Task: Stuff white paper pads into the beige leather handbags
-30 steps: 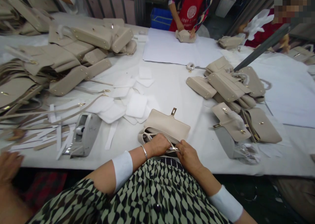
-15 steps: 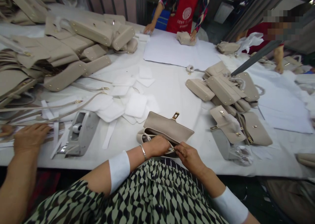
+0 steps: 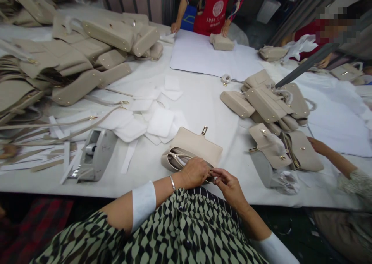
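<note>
A beige handbag [image 3: 196, 143] lies in front of me at the table's edge, its flap folded back away from me and a gold metal clasp plate [image 3: 204, 130] at the flap's tip. The mouth gapes on the left side, showing a zip edge and pale lining. My left hand [image 3: 197, 172] is closed on the near rim, toward the bag's right end. Right beside it, my right hand [image 3: 231, 186] pinches the same corner with thumb and fingers. The fingertips of both hands nearly meet there, and what exactly lies between them is too small to make out.
A grey tape dispenser [image 3: 97, 155] and white foam sheets [image 3: 160, 122] lie left, with straps and piled bags [image 3: 75, 62] beyond. More bags [image 3: 266, 101] are heaped right, where a co-worker's hand [image 3: 317, 145] touches one. Another person in a red apron [image 3: 213, 10] stands opposite.
My left hand has shifted right, closer to my right hand, and the bag's flap has tipped back flatter. A co-worker's arm has left on the left side; another hand has come in at right.
</note>
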Action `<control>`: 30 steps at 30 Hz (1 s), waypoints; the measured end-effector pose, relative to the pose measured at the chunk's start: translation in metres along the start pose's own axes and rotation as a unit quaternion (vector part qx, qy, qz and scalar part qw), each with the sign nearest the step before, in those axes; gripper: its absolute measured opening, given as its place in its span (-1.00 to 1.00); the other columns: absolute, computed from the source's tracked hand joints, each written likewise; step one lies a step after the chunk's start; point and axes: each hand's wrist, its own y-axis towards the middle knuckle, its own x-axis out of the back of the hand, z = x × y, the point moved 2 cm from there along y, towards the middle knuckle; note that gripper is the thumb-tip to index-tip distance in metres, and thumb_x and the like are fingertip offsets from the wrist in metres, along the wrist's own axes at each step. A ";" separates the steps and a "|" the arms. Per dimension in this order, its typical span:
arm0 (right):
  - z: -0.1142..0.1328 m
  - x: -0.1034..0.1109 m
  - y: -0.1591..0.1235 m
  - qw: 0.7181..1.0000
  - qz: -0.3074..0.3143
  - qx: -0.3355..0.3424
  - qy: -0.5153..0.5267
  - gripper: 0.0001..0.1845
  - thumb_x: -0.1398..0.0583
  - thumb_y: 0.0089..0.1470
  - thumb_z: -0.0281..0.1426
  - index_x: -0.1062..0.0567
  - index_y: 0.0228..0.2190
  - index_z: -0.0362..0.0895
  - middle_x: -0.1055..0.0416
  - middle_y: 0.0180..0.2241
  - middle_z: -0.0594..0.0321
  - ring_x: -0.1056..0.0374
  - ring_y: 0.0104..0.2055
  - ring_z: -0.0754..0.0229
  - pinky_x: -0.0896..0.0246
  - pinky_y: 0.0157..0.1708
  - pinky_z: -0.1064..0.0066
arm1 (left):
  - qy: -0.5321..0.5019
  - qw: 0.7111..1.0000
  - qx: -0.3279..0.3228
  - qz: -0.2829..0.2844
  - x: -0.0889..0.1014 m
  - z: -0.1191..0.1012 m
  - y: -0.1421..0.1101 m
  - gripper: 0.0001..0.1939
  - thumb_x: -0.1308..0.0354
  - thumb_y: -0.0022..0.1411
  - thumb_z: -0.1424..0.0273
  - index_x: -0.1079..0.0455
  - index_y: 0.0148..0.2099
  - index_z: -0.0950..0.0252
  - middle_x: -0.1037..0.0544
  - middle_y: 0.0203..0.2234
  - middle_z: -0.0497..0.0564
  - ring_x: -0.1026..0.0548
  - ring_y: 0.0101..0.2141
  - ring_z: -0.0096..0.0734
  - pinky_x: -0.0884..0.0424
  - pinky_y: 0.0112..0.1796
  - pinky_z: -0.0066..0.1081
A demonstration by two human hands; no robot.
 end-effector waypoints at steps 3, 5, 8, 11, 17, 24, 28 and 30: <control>-0.005 0.007 -0.004 0.991 -0.025 0.036 -0.127 -0.70 -0.06 0.06 -0.40 -0.41 -0.14 -0.12 -0.43 -0.30 0.21 -0.32 -0.41 0.26 -0.27 -0.29 0.37 | 0.018 1.000 -0.014 -0.002 -0.002 -0.002 -0.001 -0.81 0.00 0.25 0.36 -0.37 -0.33 0.32 -0.46 -0.39 0.05 -0.37 -0.28 -0.28 -0.26 -0.23 -0.29; -0.003 0.005 -0.001 0.971 -0.012 0.069 -0.230 -0.74 -0.08 0.10 -0.35 -0.44 -0.16 -0.09 -0.38 -0.32 0.23 -0.30 -0.38 0.25 -0.23 -0.30 0.39 | 0.031 0.999 -0.012 -0.010 -0.002 -0.004 -0.004 -0.81 0.02 0.26 0.35 -0.34 -0.32 0.34 -0.44 -0.39 0.06 -0.35 -0.28 -0.27 -0.26 -0.23 -0.28; 0.007 -0.003 0.009 0.926 0.022 0.091 -0.366 -0.83 -0.15 0.07 -0.32 -0.49 -0.28 -0.04 -0.32 -0.37 0.25 -0.28 -0.30 0.19 -0.14 -0.30 0.40 | 0.039 0.999 -0.004 -0.018 -0.002 -0.008 -0.006 -0.81 0.07 0.27 0.37 -0.31 -0.32 0.33 -0.41 -0.39 0.06 -0.33 -0.28 -0.27 -0.25 -0.26 -0.28; 0.017 -0.009 0.019 0.884 0.058 0.100 -0.452 -0.88 -0.18 0.05 -0.36 -0.49 -0.48 -0.08 -0.31 -0.42 0.25 -0.24 -0.34 0.19 -0.05 -0.33 0.38 | 0.063 0.998 -0.025 -0.020 -0.003 -0.011 -0.004 -0.83 0.07 0.26 0.38 -0.30 -0.32 0.32 -0.39 -0.40 0.06 -0.31 -0.30 -0.24 -0.24 -0.29 -0.26; 0.023 -0.004 0.021 0.854 0.086 0.176 -0.483 -0.79 -0.11 0.11 -0.39 -0.43 -0.53 -0.12 -0.32 -0.44 0.23 -0.19 -0.35 0.18 0.03 -0.31 0.34 | 0.130 0.990 -0.002 -0.064 0.004 -0.007 -0.002 -0.82 0.09 0.24 0.38 -0.30 -0.33 0.33 -0.37 -0.43 0.09 -0.30 -0.33 -0.22 -0.20 -0.24 -0.18; 0.009 0.004 0.009 0.869 0.093 0.224 -0.430 -0.73 -0.05 0.17 -0.38 -0.42 -0.53 -0.13 -0.27 -0.48 0.22 -0.16 -0.36 0.17 0.03 -0.26 0.30 | 0.186 0.955 0.179 -0.147 0.031 0.043 -0.033 -0.85 0.02 0.20 0.36 -0.33 -0.28 0.32 -0.40 -0.22 0.13 -0.29 -0.13 -0.14 -0.08 0.00 -0.01; 0.007 0.000 0.010 0.892 0.108 0.243 -0.367 -0.68 -0.02 0.21 -0.33 -0.44 -0.50 -0.13 -0.26 -0.49 0.22 -0.18 -0.36 0.19 -0.01 -0.28 0.33 | 0.177 0.942 0.232 -0.164 0.037 0.070 -0.046 -0.86 0.03 0.22 0.39 -0.31 -0.31 0.31 -0.41 -0.34 0.08 -0.34 -0.26 -0.26 -0.22 -0.14 -0.21; 0.006 0.000 0.014 0.892 0.123 0.250 -0.355 -0.65 -0.01 0.21 -0.29 -0.45 -0.50 -0.13 -0.26 -0.49 0.22 -0.20 -0.37 0.20 -0.04 -0.30 0.34 | 0.153 0.945 0.240 -0.161 0.038 0.078 -0.051 -0.85 0.05 0.24 0.40 -0.30 -0.34 0.31 -0.39 -0.42 0.04 -0.34 -0.35 -0.32 -0.25 -0.25 -0.32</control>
